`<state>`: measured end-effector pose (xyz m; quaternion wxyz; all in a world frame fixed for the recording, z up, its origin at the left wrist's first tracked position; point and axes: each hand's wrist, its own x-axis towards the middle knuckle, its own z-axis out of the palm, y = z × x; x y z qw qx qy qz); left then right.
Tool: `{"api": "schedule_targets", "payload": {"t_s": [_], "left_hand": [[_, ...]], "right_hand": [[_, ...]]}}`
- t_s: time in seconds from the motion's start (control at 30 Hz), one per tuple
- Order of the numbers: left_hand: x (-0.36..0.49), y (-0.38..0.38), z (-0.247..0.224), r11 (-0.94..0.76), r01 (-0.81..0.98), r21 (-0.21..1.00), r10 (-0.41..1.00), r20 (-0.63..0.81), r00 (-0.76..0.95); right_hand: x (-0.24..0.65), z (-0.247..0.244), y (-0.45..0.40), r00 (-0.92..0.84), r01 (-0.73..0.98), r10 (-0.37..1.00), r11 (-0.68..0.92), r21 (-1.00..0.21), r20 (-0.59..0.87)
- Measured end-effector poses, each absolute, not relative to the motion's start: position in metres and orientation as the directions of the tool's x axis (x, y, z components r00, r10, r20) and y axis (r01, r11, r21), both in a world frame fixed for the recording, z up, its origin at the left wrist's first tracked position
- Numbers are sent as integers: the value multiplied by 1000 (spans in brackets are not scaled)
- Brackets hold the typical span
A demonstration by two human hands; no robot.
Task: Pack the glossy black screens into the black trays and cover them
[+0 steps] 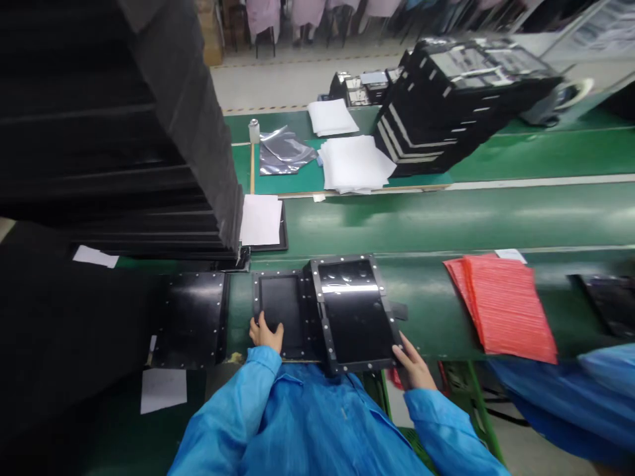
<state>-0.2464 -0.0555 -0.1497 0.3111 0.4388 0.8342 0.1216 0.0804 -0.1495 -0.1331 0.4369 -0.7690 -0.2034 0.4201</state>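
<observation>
In the head view, a black frame with a glossy dark panel (353, 314) lies tilted on the bench, its rim dotted with light round spots. My right hand (415, 365) grips its lower right corner, thumb on the rim. To its left is a shallow black tray (281, 311) with a similar dotted rim, partly overlapped by the frame. My left hand (266, 336) rests at the tray's lower left edge, fingers apart. Farther left lies another flat black piece with dotted edges (191, 320).
A tall stack of black trays (188, 158) rises close on the left. Red bubble-wrap sheets (508, 307) lie to the right. Beyond the green bench (421, 218) are white sheets (354, 162), a grey plastic bag (285, 152) and a tray stack (436, 112). A blue sleeve (570, 403) shows at right.
</observation>
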Motion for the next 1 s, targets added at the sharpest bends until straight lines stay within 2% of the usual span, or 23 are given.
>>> {"api": "schedule_targets", "payload": {"t_s": [0.07,0.17,0.23,0.3,0.33,0.4,0.47,0.53,0.57,0.63,0.7,0.83,1.0], "left_hand": [[-246,-55,-142,606,528,594,793,-406,-453],[-259,-53,-130,499,267,825,856,-420,-302],[-262,-49,-115,483,136,865,870,-455,-191],[-256,-50,-91,489,114,864,866,-467,-178],[-247,-54,-75,461,142,876,881,-432,-191],[-221,-70,-40,283,299,912,959,-261,-111],[-184,-93,-11,-15,514,858,986,-73,151],[-145,-114,2,-278,668,690,916,-19,401],[-129,-121,3,-353,722,595,886,-36,463],[-105,-130,-3,-386,809,443,876,-98,472],[-95,-135,-13,-341,862,374,888,-173,426],[-89,-138,-24,-250,896,367,891,-275,361],[-87,-131,-27,-231,896,380,897,-273,348]], "right_hand": [[81,-133,-150,576,107,726,-522,-846,-375],[82,-131,-154,492,433,855,-403,-806,-163],[80,-123,-152,366,647,931,-238,-725,21],[73,-108,-142,179,761,974,-46,-648,141],[67,-99,-134,78,754,985,44,-656,155],[52,-76,-115,-104,584,990,140,-800,98],[39,-55,-96,-211,260,977,22,-965,-35],[33,-41,-82,-240,-20,953,-194,-981,-183],[33,-38,-78,-229,-108,943,-271,-957,-241],[42,-37,-76,-182,-190,930,-352,-917,-319],[55,-43,-77,-132,-216,920,-391,-895,-370],[73,-53,-72,-11,-242,904,-418,-876,-428],[90,-50,-60,11,-212,899,-425,-880,-437]]}}
